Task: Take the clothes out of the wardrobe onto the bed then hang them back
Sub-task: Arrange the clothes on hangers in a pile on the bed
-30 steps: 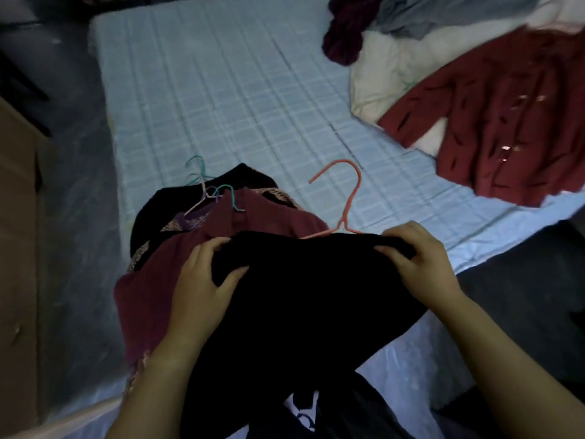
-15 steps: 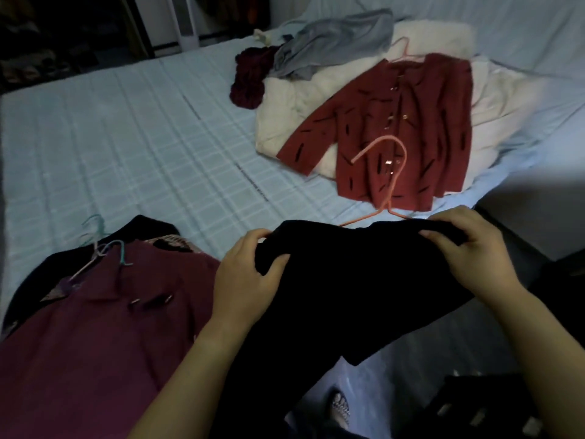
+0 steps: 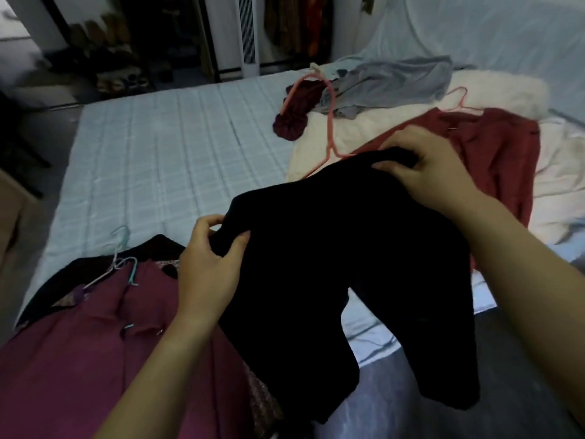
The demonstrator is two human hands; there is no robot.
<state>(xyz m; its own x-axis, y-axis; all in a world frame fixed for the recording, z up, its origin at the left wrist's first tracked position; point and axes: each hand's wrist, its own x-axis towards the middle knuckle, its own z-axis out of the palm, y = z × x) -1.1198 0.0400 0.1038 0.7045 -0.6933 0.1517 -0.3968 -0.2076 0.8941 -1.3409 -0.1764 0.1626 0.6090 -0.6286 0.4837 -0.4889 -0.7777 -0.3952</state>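
Rightward and upward since half a second ago, our fingers stay curled: left hand (image 3: 209, 270) and right hand (image 3: 433, 167) each pinch a shoulder of the black knit garment (image 3: 332, 264), held above the near edge of the pale checked bed (image 3: 158, 147). Its pink wire hanger (image 3: 330, 122) now shows against the crumpled grey top (image 3: 405, 77). The hanger's arms are hidden inside the fabric, whose dark folds we cannot read.

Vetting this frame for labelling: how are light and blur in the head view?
Head view: dim, bluish light; black garment shows no fold detail, just a flat dark shape; top-left corner smeared; left hand and right hand fairly sharp.
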